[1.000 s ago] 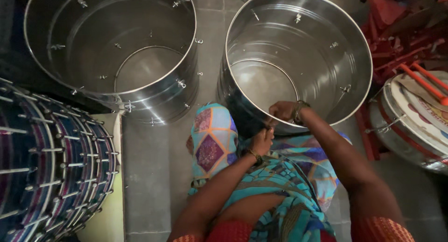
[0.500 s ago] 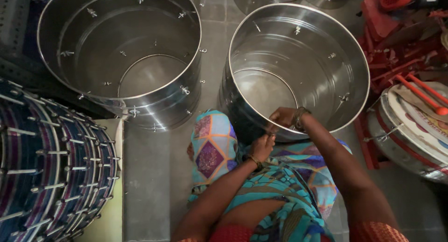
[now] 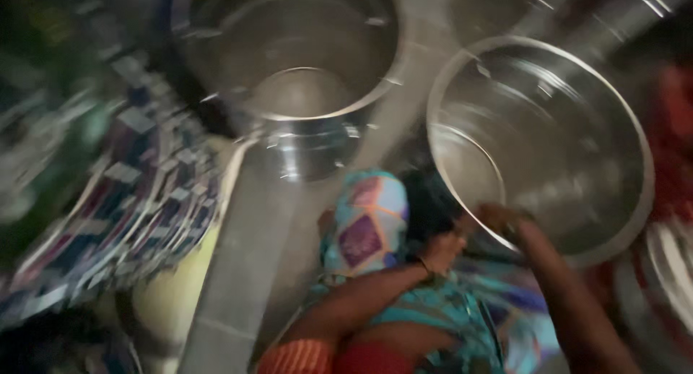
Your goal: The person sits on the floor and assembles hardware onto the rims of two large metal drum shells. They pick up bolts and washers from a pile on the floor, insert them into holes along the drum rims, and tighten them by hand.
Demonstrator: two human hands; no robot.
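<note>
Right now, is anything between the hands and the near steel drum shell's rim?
Nothing visible. The right hand is already at the near rim of the steel drum shell; the left hand sits just outside it. The frame is blurred.

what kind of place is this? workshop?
Probably a drum-making workshop, with work done on the floor. Two open steel drum shells stand side by side, finished laced drums lie at the left, and both hands, left and right, are at the nearer shell's rim. The picture is blurred.

Light: dim, dark at the corners.
Blur: heavy motion smear over the whole frame; nothing sharp.
Glare: soft streaks on the steel drum (image 3: 541, 150) rims.
Hands: outlines smeared, fingers not distinguishable.
</note>
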